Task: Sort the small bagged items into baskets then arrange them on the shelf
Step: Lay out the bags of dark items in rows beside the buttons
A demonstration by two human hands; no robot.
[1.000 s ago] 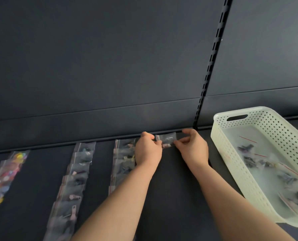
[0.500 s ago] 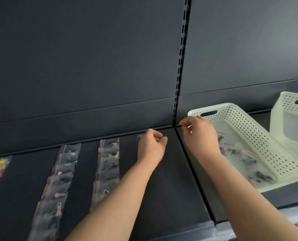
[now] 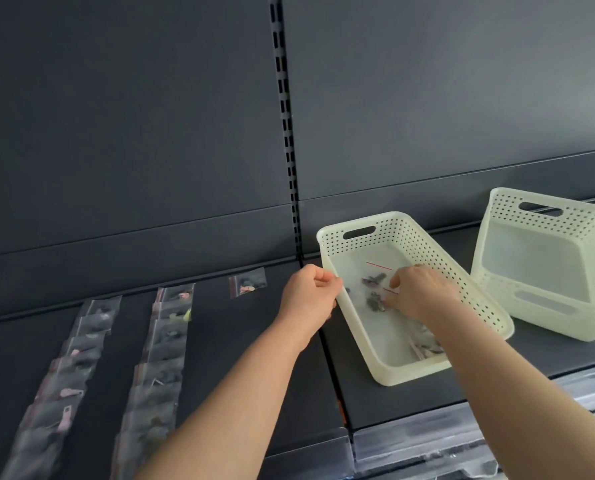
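1. While two bare forearms reach in from the lower edge, the dark matte shelf (image 3: 254, 358) shows the work done so far. Two long rows of small clear bags, the left row (image 3: 71, 368) and the middle row (image 3: 161, 358), run from front lip to back wall, overlapped like shingles.
2. Further in, the left hand (image 3: 310, 292) curls its fingers at the left rim of the white basket (image 3: 410, 372), apparently steadying it. The right hand (image 3: 417, 292) is down inside, fingertips on the loose bags (image 3: 374, 292) on the basket floor. Whether it has pinched one cannot be told.
3. The basket is rectangular moulded plastic with round corners, perforated walls and a slot handle. Its bags are glossy and crinkled, with thin red seal lines, and hold small dark pieces.
4. Just beside it on the right stands a second basket (image 3: 545, 306) of the same make.
5. At the back, a lone bag (image 3: 247, 287) lies to the right of the middle row, seemingly the start of a third. With several bags left in the basket, the arranging looks well under way but unfinished.
6. Behind everything, smooth dark panels meet at a slotted upright (image 3: 285, 133).
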